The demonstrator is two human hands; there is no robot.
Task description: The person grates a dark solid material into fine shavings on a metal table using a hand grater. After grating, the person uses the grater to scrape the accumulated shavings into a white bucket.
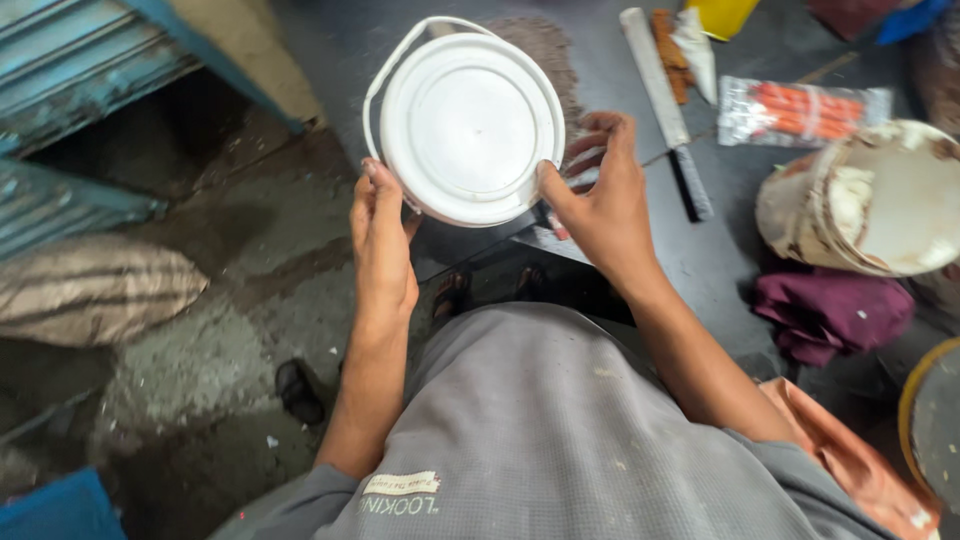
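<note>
A person seen from above holds a round white plastic bucket (465, 125) with its lid on, tipped so the flat lid faces the camera, out in front of their lap at the centre of the view. The left hand (382, 245) presses its fingers against the bucket's near left rim, and the right hand (600, 200) closes its thumb on the near right rim with fingers curled behind, so both hands are clamped on the bucket. A thin white handle arcs round its far left side. Gripping opposite points of the rim like this looks like the steadiest hold; even pressure from both sides should keep the lid seated. What is inside cannot be seen, since the lid covers it. To the right, a paint-crusted white bucket (870, 200) lies on its side with its stained lid towards the camera, contents hidden too, above a crumpled maroon cloth (830, 310). Further away lie a long flat metal file (655, 85) and a clear packet of orange sticks (800, 108). At the left are a striped sack (90, 290) and blue metal shutters (70, 60).
</note>
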